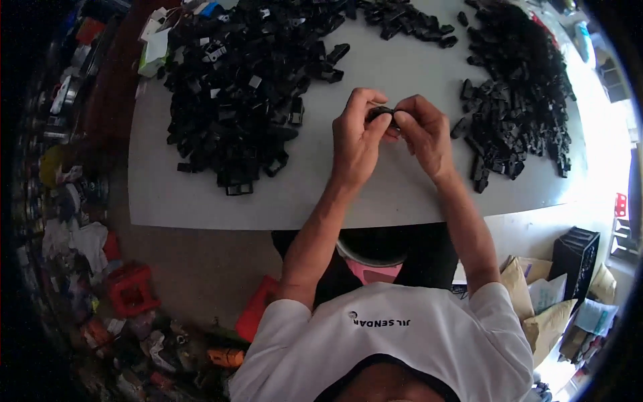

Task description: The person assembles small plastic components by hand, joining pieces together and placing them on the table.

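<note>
Hands close together over the pale table (pixel 315 194), and between their fingertips we've got one small black part (pixel 380 110). We see the left hand (pixel 355 137) pinching it from the left, thumb in front, and the right hand (pixel 429 134) gripping the right end between thumb and finger. So neither hand is free, and neither is nearer to it, since both are touching.

As for how it lies: what we can make out runs roughly side to side, from one hand to the other, dipping a bit toward us on the right. The fingers cover most of it though, so we can't swear to its full shape, or whether it's one piece or two.

Around that, we've got a big left heap (pixel 234 100) of chunky black pieces, some with shiny pale faces, and a right heap (pixel 516 114) of slimmer-looking dark ones. The right hand sits just beside its heap; the left hand has a wider gap to its own. Past the fingertips, toward the far edge, we can see a loose black cluster (pixel 408 23) too.
</note>
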